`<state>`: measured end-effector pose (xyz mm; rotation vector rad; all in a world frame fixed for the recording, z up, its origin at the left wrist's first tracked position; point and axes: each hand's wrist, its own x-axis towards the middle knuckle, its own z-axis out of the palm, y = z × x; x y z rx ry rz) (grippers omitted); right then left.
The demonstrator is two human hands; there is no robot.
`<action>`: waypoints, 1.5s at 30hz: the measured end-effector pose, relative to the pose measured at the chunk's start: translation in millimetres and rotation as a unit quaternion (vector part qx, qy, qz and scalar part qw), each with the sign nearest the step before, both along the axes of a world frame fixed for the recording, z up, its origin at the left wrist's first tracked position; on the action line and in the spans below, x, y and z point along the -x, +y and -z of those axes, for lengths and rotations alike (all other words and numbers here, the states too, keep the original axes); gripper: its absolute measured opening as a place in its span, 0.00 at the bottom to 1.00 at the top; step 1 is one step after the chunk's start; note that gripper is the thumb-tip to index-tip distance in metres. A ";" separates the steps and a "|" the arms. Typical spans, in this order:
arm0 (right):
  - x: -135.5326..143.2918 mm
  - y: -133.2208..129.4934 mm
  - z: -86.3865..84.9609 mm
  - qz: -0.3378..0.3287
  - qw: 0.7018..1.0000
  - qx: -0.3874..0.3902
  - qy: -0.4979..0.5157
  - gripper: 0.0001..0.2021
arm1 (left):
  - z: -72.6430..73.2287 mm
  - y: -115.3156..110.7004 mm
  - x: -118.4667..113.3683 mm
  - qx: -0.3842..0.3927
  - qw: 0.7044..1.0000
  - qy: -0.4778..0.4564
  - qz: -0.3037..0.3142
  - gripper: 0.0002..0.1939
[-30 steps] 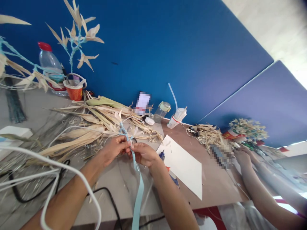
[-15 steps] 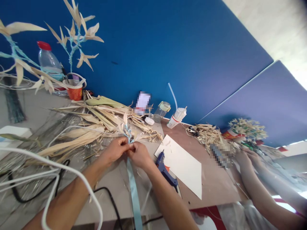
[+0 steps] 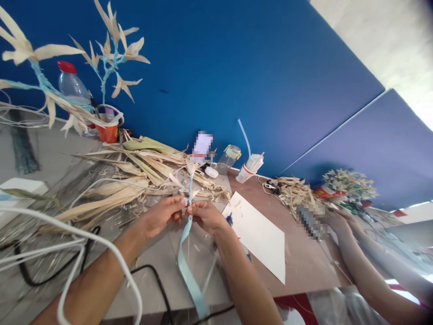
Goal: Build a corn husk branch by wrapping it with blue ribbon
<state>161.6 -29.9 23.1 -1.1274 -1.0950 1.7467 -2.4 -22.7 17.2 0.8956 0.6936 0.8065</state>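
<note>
A: ok so what are the hands actually doing here?

B: Both on the same thing: a thin blue-wrapped stem (image 3: 191, 186), upright, with a pale husk flower (image 3: 192, 167) at its top. Left hand (image 3: 165, 215) has thumb and fingertips pinched on it, and the right hand (image 3: 207, 217) pinches just beside that, slightly lower. Fingers of the two hands are practically touching.

A: and the ribbon?

B: Light blue ribbon (image 3: 182, 259) hangs from the pinch in a loose curve, down past the front edge of the table (image 3: 304, 266).

A: where's the stem exactly?

B: Between the hands, in front of a messy heap of dried husks (image 3: 142, 174). White board (image 3: 260, 241) lies to the right, with a dark blue thing (image 3: 229, 220) mostly hidden behind the right forearm, so can't tell much there.

A: anyone else around?

B: Yep, a co-worker's hands (image 3: 340, 224) are at far right, near another husk pile (image 3: 294, 192). Can't make out what those fingers grip, if anything.
</note>
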 end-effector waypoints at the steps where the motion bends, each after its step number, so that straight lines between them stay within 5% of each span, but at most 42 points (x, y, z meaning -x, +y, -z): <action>1: -3.2 1.1 0.2 0.000 0.999 0.018 0.027 0.17 | 0.8 0.3 0.4 0.016 1.000 -0.014 0.001 0.13; 5: -10.7 5.0 2.1 -0.027 0.994 0.062 0.087 0.18 | 5.4 -0.6 -3.5 0.057 0.997 -0.045 -0.022 0.13; 10: -12.8 7.2 4.6 -0.053 0.990 0.063 0.115 0.15 | 6.6 -7.2 -15.2 0.007 0.997 -0.017 -0.074 0.13; 21: 5.9 -3.4 4.0 -0.012 0.984 0.098 0.150 0.18 | 2.8 -7.7 -12.5 0.056 0.989 -0.133 -0.043 0.13; 34: 0.2 -3.0 -1.1 -0.037 0.999 0.007 0.021 0.26 | 3.3 -4.4 -12.8 0.018 0.995 -0.062 -0.071 0.17; 41: -26.3 7.5 -1.9 0.030 0.999 0.006 -0.019 0.29 | 1.4 -0.8 -11.7 0.020 0.990 -0.061 -0.126 0.20; 45: -19.9 3.0 -4.4 -0.037 0.999 0.029 0.001 0.27 | -4.8 0.8 -8.6 0.022 0.983 -0.082 -0.162 0.20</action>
